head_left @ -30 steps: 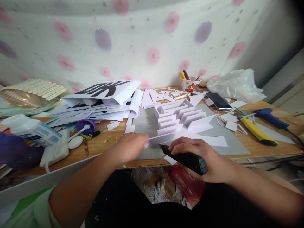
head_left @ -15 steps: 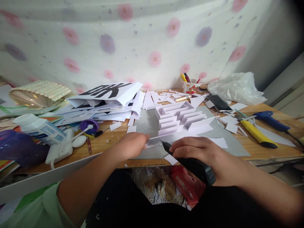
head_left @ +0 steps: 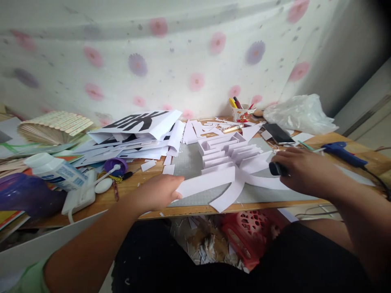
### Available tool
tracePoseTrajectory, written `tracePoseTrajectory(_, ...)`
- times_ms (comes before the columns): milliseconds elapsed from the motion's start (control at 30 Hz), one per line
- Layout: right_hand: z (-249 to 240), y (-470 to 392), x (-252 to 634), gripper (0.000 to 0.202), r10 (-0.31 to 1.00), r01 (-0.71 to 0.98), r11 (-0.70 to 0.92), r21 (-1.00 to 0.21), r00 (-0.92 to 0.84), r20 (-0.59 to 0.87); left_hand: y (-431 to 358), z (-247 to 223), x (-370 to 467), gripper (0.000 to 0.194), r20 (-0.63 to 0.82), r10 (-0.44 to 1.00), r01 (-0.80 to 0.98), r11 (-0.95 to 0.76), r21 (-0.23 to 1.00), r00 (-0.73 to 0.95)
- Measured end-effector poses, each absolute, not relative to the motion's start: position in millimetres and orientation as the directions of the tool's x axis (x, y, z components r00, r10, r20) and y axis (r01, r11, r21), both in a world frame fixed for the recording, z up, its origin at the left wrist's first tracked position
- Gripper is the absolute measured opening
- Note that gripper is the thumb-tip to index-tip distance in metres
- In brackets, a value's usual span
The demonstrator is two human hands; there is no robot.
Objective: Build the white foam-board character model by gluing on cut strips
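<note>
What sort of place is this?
It looks like a craft corner, perhaps at home: a wooden desk strewn with paper scraps, a grey mat under a white paper structure, and what looks like a blue glue gun.

Soft, even light from a source I cannot place falls across my surface [head_left: 130, 188], bright on the white strip [head_left: 207, 183] in my left grip [head_left: 161, 190]. Pale grey shadows fill the slots of the model [head_left: 218, 156]; a thin gleam edges the phone [head_left: 278, 133], and the bag [head_left: 301, 114] carries a dull sheen. My trousers [head_left: 159, 252] sink to near black, detail lost. My right grip [head_left: 302, 169] looks slightly smeared, the knife [head_left: 277, 169] a dark shape. The wide lens stretches my forearms toward the frame's edges; the upper right corner fades to black.
</note>
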State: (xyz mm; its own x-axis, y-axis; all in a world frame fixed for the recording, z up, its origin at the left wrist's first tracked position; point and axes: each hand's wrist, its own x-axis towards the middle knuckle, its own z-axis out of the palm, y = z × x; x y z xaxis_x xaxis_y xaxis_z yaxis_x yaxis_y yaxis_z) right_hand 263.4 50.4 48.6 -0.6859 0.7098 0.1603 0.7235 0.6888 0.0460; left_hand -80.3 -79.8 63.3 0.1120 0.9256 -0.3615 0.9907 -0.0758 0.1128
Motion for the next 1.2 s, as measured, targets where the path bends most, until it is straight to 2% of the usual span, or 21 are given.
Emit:
tracePoseTrajectory(100, 19.9, 80.5, 275.0, 0.018, 0.741, 0.725, 0.662, 0.189, -0.671, -0.024, -89.8, 69.8, -80.1, 0.018, -0.391, 0.917, 0.990, -0.029, 0.140, 0.083)
tracePoseTrajectory(200, 9.6, 89.5, 280.2, 0.030, 0.767, 0.742, 0.640, 0.200, -0.633, -0.105, -99.6, 73.0, -77.8, 0.020, -0.391, 0.918, 0.990, -0.015, 0.139, 0.069)
tracePoseTrajectory(233, 11.6, 85.1, 278.7, 0.033, 0.768, 0.745, 0.640, 0.188, -0.632, -0.105, -102.9, 73.7, -76.8, 0.020, -0.388, 0.919, 0.989, -0.012, 0.145, 0.068)
tracePoseTrajectory(300, 21.4, 64.7, 268.4, 0.035, 0.746, 0.739, 0.658, 0.143, -0.666, 0.005, -109.0, 74.9, -74.7, 0.021, -0.384, 0.921, 0.987, -0.004, 0.161, 0.066)
tracePoseTrajectory(333, 27.4, 49.8, 259.2, 0.035, 0.702, 0.713, 0.690, 0.123, -0.701, 0.128, -111.8, 75.5, -73.4, 0.021, -0.383, 0.921, 0.985, -0.003, 0.170, 0.069)
tracePoseTrajectory(367, 32.8, 33.1, 247.6, 0.037, 0.619, 0.675, 0.732, 0.089, -0.714, 0.327, -114.4, 76.3, -71.8, 0.021, -0.383, 0.921, 0.984, -0.002, 0.179, 0.072)
tracePoseTrajectory(433, 39.3, -0.2, 220.6, 0.052, 0.348, 0.468, 0.878, 0.101, -0.768, 0.538, -119.7, 78.3, -67.3, 0.021, -0.390, 0.916, 0.978, -0.010, 0.209, 0.093)
tracePoseTrajectory(500, 38.3, -25.1, 194.9, 0.063, 0.144, 0.279, 0.943, 0.184, -0.836, 0.530, -125.3, 80.9, -61.3, 0.021, -0.402, 0.907, 0.968, -0.023, 0.250, 0.125)
tracePoseTrajectory(567, 32.1, -36.6, 177.2, 0.060, 0.095, 0.210, 0.960, 0.184, -0.866, 0.492, -131.9, 83.8, -54.6, 0.020, -0.414, 0.900, 0.959, -0.018, 0.283, 0.139)
tracePoseTrajectory(667, 22.8, -34.9, 169.0, 0.052, 0.072, 0.128, 0.988, 0.086, -0.876, 0.477, -143.1, 88.2, -45.6, 0.016, -0.426, 0.894, 0.943, 0.007, 0.333, 0.143)
tracePoseTrajectory(733, 21.2, -30.1, 170.5, 0.050, 0.032, 0.042, 0.999, 0.011, -0.871, 0.490, -150.2, 91.1, -41.4, 0.014, -0.409, 0.893, 0.912, -0.002, 0.411, 0.186)
tracePoseTrajectory(867, 26.3, -28.6, 172.3, 0.050, -0.026, -0.108, 0.987, -0.120, -0.839, 0.543, -161.2, 97.3, -38.0, 0.021, -0.350, 0.889, 0.835, -0.060, 0.548, 0.294)
tracePoseTrajectory(1067, 36.8, -37.8, 168.1, 0.056, -0.028, -0.295, 0.896, -0.332, -0.785, 0.619, -171.0, 104.3, -38.3, 0.025, -0.370, 0.906, 0.869, 0.004, 0.496, 0.207)
tracePoseTrajectory(1200, 43.1, -41.0, 167.1, 0.056, -0.007, -0.367, 0.832, -0.416, -0.757, 0.653, -173.8, 106.4, -37.3, 0.023, -0.382, 0.908, 0.849, 0.059, 0.525, 0.173)
